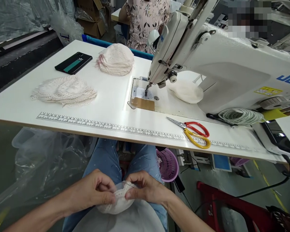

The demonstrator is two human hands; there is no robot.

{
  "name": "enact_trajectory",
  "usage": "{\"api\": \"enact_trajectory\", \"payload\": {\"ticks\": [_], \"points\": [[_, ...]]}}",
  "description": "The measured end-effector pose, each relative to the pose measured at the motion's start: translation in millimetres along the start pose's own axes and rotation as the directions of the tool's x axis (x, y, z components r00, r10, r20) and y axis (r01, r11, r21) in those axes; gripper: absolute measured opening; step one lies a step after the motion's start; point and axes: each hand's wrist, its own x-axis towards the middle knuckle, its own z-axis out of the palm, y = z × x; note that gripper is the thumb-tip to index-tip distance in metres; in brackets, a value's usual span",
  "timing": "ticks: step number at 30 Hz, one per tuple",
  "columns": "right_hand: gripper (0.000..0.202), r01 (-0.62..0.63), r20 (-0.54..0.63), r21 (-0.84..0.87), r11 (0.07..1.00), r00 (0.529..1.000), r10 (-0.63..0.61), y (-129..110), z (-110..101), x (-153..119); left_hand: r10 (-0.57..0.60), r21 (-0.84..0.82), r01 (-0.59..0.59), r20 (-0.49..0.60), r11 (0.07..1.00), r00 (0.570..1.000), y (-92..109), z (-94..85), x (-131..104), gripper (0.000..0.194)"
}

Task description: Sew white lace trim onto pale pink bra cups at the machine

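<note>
Over the lap, a small white fabric piece with a lacy edge [119, 201] is held between both hands. My left hand [100, 190] pinches its left side between thumb and fingers. On the right side, my right hand [145, 190] grips the lace edge, thumb on top. Part of the piece is hidden behind the fingers. Above the hands, on the table, lie a stack of lace-edged white fabric pieces [65, 90] and a stack of round cream pieces [117, 59] with frayed reddish threads. Scissors with red and yellow handles [193, 130] rest near the front edge.
A white sewing machine [207, 54] stands on the white table [106, 109], with a cream fabric piece [187, 91] under its arm. A black phone-like item [73, 62] lies at the back left. Below are a purple basket [169, 166] and clear plastic [45, 164]. Someone stands behind the table.
</note>
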Motion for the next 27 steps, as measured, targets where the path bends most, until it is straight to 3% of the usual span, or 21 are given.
{"api": "enact_trajectory", "payload": {"ticks": [4, 10, 18, 23, 27], "points": [[0.041, 0.005, 0.005, 0.036, 0.999, 1.0, -0.005, 2, -1, -2, -0.009, 0.007, 0.009, -0.041, 1.0, 0.999, 1, 2.1, -1, 0.028], [0.036, 0.059, 0.001, 0.018, 0.998, 0.998, -0.059, 1, -1, -4, 0.033, 0.033, -0.033, -0.014, 0.999, 0.999, -9, -2.1, -3, 0.034], [0.036, 0.174, 0.003, -0.205, 0.963, 0.984, -0.177, -4, 5, -6, 0.074, 0.032, -0.074, 0.001, 0.997, 0.997, -12, 2.7, 1, 0.032], [0.032, 0.293, 0.012, -0.325, 0.899, 0.952, -0.306, -1, 10, -7, 0.07, 0.145, -0.057, -0.089, 0.988, 0.994, -6, 8.6, 2, 0.022], [0.029, 0.358, -0.046, -0.455, 0.815, 0.905, -0.423, 0, 17, -8, 0.068, 0.216, -0.037, -0.139, 0.976, 0.988, -4, 11.8, 2, 0.019]]}}
